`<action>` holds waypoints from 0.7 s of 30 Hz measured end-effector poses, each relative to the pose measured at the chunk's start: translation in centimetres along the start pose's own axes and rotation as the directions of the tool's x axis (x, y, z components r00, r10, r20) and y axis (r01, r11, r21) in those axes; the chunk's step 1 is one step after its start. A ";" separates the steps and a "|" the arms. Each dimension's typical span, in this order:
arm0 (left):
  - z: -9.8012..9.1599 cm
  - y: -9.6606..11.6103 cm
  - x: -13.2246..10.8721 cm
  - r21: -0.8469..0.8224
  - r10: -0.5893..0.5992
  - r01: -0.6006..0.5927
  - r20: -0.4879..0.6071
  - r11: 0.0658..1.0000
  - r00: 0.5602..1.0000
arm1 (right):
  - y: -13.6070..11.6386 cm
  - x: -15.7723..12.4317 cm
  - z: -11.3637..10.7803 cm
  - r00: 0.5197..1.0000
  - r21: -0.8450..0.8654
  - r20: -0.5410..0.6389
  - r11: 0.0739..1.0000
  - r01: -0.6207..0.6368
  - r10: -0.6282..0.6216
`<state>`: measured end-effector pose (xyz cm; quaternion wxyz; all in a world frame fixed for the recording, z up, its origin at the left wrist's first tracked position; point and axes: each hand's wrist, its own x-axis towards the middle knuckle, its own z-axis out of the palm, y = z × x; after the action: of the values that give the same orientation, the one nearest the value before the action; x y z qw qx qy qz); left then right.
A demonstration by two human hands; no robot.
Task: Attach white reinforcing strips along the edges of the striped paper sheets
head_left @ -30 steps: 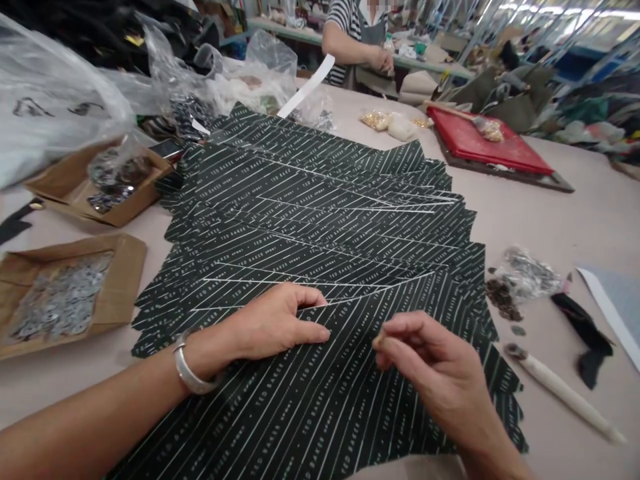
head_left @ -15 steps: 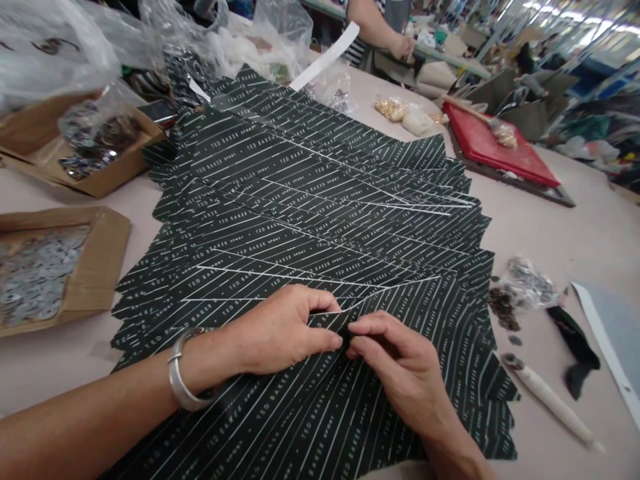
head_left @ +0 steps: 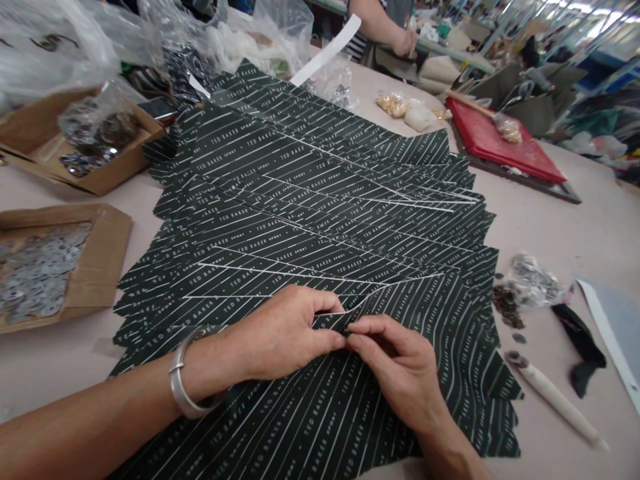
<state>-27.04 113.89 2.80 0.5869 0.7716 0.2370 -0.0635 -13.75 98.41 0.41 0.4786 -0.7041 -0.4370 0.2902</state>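
A fanned stack of dark green fabric strips [head_left: 310, 200] printed with white lines and lettering covers the middle of the table. My left hand [head_left: 280, 333], with a silver bangle on the wrist, pinches the raised edge of the nearest strip. My right hand [head_left: 400, 373] meets it fingertip to fingertip at the same edge, fingers pinched together. What the right fingers grip besides the fabric is too small to make out.
Two cardboard boxes of small metal pieces [head_left: 45, 267] [head_left: 95, 147] stand at the left. A white-handled tool [head_left: 555, 397], loose dark studs [head_left: 507, 303] and a black scrap lie at the right. A red board [head_left: 505, 143] sits farther back. Another person's hand [head_left: 405, 43] works at the far table.
My right hand moved left from a raised pinch to meet my left hand at the strip's edge. The view tilted down slightly.
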 end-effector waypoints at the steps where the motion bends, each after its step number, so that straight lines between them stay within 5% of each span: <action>1: 0.0 0.0 0.0 0.006 0.007 -0.006 -0.007 1.000 1.000 | 0.0 0.0 0.1 1.000 0.001 -0.007 1.000 0.014 -0.014; 9: 0.3 0.1 -0.3 0.065 0.068 -0.064 -0.054 0.996 0.996 | 0.2 0.2 0.2 0.999 -0.046 -0.038 0.999 0.024 -0.026; 14: 0.9 -0.4 -0.2 0.262 0.187 -0.150 -0.123 0.953 0.975 | 0.3 0.2 0.1 0.985 -0.127 0.032 0.977 0.171 -0.169; 21: 1.2 -0.8 -0.4 0.474 0.372 -0.301 -0.062 0.827 0.926 | 0.7 0.2 -0.8 0.926 -0.318 0.020 0.875 0.364 -0.377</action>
<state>-27.58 112.79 1.85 0.3712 0.9197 0.1194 0.0462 -12.78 98.19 0.09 0.4155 -0.6809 -0.5941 0.1043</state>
